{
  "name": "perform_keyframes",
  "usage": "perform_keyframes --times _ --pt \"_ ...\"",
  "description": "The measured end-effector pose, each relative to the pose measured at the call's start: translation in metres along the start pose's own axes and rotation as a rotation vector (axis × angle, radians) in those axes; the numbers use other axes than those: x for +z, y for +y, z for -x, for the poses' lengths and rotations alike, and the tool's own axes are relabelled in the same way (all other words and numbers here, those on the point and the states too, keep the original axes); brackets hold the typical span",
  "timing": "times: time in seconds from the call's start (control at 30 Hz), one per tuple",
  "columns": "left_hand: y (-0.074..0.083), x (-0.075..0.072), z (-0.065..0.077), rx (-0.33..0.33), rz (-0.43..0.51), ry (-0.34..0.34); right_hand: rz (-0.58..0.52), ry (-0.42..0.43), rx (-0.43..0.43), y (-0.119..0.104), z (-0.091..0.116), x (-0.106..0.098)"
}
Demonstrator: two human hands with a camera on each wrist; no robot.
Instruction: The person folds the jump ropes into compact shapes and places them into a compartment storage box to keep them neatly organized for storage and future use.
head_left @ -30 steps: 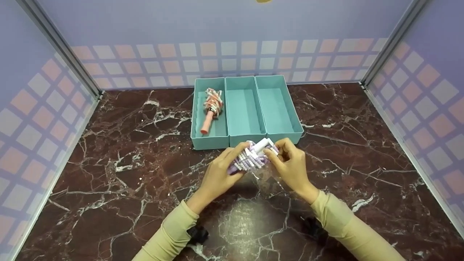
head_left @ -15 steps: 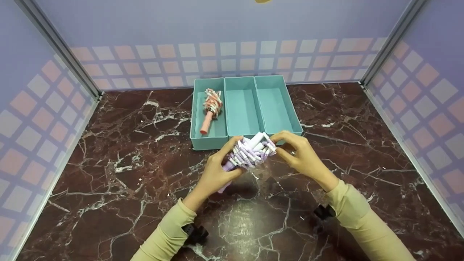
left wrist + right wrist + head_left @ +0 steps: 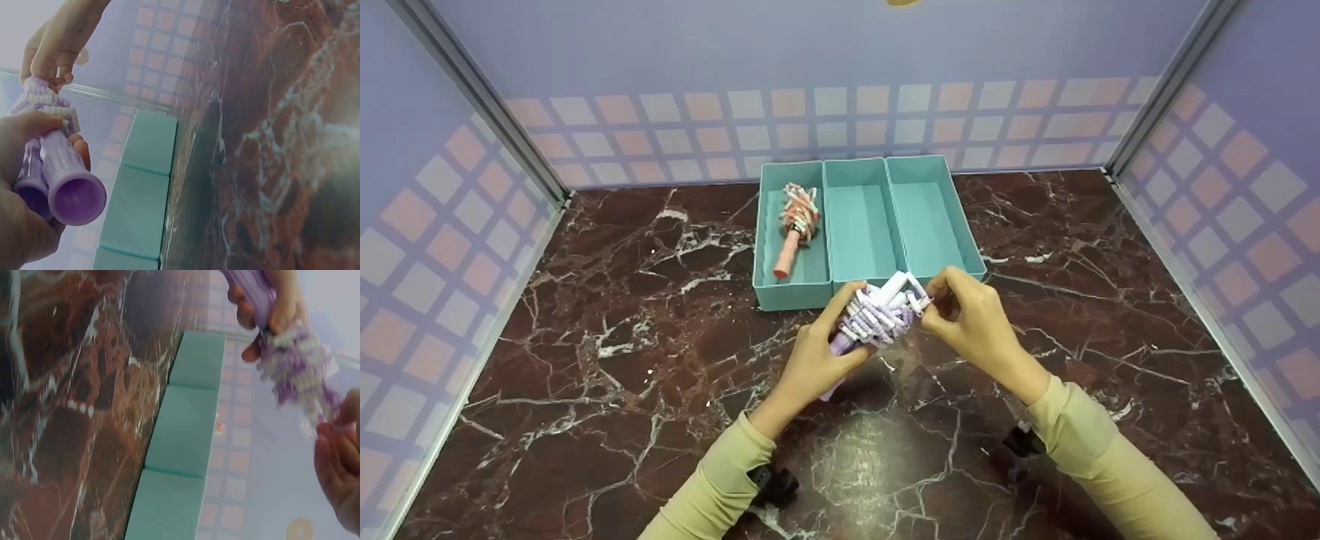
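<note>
My left hand grips a bundled beaded jump rope, its purple and white beads wound in a thick coil. Two purple handles with hollow flared ends stick out below that hand in the left wrist view. At the coil's upper right end, my right hand pinches a beaded strand between thumb and forefinger. The bundle is held up over the table, just in front of the teal bins. A second jump rope, coral and white with a coral handle, lies wound up in the left bin.
Two more teal bins, the middle one and the right one, stand side by side with the left bin on the dark marbled table. Tiled lilac walls enclose the back and both sides.
My right thumb has come off the middle of the coil and that hand now pinches its outer end. The bundle has turned slightly, so a handle shows below my left hand.
</note>
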State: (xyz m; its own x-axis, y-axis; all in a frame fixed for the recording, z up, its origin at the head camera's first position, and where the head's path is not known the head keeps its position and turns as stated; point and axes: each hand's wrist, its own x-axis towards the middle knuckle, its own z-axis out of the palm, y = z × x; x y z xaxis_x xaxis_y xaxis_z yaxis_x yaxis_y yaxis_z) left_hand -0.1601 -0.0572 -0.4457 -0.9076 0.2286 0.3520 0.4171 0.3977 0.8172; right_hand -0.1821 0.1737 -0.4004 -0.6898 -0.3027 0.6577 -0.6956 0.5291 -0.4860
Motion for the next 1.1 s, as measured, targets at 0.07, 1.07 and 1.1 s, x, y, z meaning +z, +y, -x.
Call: perform_keyframes --times 0.07,1.07,1.1 --pt "0.002 0.003 0.000 0.001 -0.014 0.015 0.048 0.081 0.020 -0.003 0.000 0.005" --pt "0.001 0.018 -0.049 -0.088 -0.001 0.032 0.422 0.328 -0.210 -0.008 -0.006 0.024" --pt "0.002 0.018 -0.050 -0.089 0.017 0.031 0.393 0.320 -0.189 -0.007 -0.007 0.021"
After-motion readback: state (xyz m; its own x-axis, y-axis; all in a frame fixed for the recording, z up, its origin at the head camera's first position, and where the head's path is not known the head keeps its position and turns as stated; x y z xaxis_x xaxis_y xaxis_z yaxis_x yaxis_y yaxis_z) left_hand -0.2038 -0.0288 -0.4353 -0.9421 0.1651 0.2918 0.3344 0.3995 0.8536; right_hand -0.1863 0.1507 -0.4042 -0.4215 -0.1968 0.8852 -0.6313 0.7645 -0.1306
